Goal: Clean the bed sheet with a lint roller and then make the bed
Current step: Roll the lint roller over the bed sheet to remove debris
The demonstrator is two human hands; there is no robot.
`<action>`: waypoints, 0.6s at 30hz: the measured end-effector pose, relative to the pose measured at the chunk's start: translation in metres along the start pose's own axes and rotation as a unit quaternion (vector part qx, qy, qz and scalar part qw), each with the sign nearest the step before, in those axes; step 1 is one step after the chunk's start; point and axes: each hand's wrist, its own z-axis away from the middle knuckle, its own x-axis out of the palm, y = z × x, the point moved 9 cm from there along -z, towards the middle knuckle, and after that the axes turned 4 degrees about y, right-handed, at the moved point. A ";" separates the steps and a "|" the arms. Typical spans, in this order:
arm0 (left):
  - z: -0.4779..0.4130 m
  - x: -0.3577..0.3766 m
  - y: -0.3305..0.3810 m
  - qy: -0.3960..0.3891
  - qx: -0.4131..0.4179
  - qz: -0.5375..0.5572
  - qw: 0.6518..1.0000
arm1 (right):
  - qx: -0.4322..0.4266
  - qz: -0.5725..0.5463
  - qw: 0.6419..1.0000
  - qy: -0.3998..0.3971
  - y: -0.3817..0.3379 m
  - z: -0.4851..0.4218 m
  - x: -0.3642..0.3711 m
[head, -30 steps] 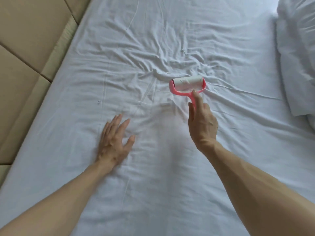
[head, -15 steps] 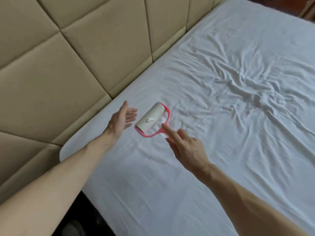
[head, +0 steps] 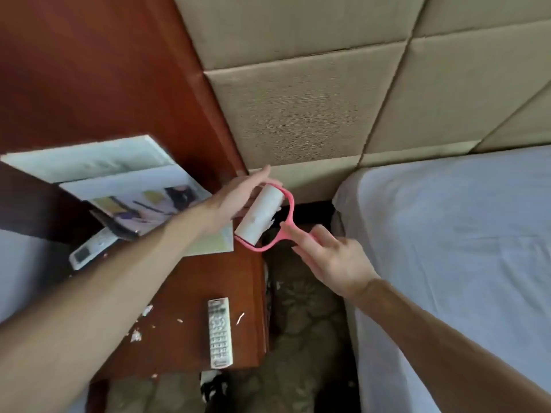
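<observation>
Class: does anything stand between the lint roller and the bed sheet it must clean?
Nothing visible does. The right hand holds the lint roller by its handle over the gap beside the bed, the left hand touches its roll, and the bed sheet lies bare to the right.

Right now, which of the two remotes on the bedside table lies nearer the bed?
The long remote with rows of buttons, by the table's right edge; the screen remote lies further left, near the papers.

Bed sheet (head: 453, 239) covers the bed (head: 353, 201); remote (head: 220, 332) and leaflets (head: 140, 198) lie on the nightstand (head: 185, 293).
</observation>
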 end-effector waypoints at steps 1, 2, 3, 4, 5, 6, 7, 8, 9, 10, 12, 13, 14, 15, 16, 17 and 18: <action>0.015 -0.033 -0.014 0.009 -0.007 0.030 0.999 | -0.020 -0.007 1.000 -0.005 -0.030 -0.015 0.014; 0.030 -0.063 -0.029 0.023 -0.009 0.045 0.999 | -0.035 -0.017 0.999 -0.008 -0.059 -0.028 0.028; 0.045 -0.087 -0.041 0.042 -0.007 0.041 0.998 | -0.045 -0.031 0.998 -0.012 -0.082 -0.037 0.039; 0.060 -0.109 -0.053 0.065 -0.002 0.035 0.997 | -0.056 -0.047 0.997 -0.015 -0.105 -0.045 0.051; 0.077 -0.136 -0.070 0.092 0.000 0.033 0.995 | -0.072 -0.066 0.995 -0.019 -0.133 -0.053 0.066; 0.093 -0.161 -0.088 0.112 -0.005 0.043 0.993 | -0.090 -0.084 0.992 -0.021 -0.159 -0.060 0.080; 0.106 -0.179 -0.104 0.120 -0.011 0.057 0.991 | -0.106 -0.100 0.989 -0.026 -0.180 -0.064 0.090; 0.118 -0.196 -0.120 0.126 -0.020 0.072 0.989 | -0.121 -0.113 0.986 -0.033 -0.199 -0.068 0.099; 0.130 -0.216 -0.138 0.133 -0.033 0.081 0.987 | -0.136 -0.122 0.982 -0.042 -0.221 -0.073 0.111; 0.137 -0.233 -0.154 0.141 -0.046 0.080 0.986 | -0.152 -0.125 0.979 -0.049 -0.239 -0.077 0.121; 0.144 -0.263 -0.183 0.150 -0.077 0.063 0.984 | -0.179 -0.123 0.974 -0.068 -0.270 -0.083 0.143; 0.145 -0.273 -0.196 0.148 -0.093 0.050 0.983 | -0.183 -0.119 0.973 -0.077 -0.278 -0.086 0.153; 0.144 -0.281 -0.210 0.140 -0.109 0.040 0.983 | -0.178 -0.113 0.974 -0.085 -0.285 -0.090 0.164; 0.142 -0.287 -0.222 0.123 -0.121 0.033 0.984 | -0.166 -0.102 0.977 -0.088 -0.287 -0.094 0.173; 0.140 -0.292 -0.234 0.106 -0.127 0.028 0.986 | -0.151 -0.091 0.980 -0.090 -0.288 -0.098 0.182; 0.135 -0.297 -0.245 0.091 -0.127 0.020 0.988 | -0.138 -0.083 0.983 -0.093 -0.287 -0.100 0.189; 0.132 -0.299 -0.253 0.079 -0.127 0.011 0.989 | -0.134 -0.076 0.983 -0.096 -0.286 -0.101 0.194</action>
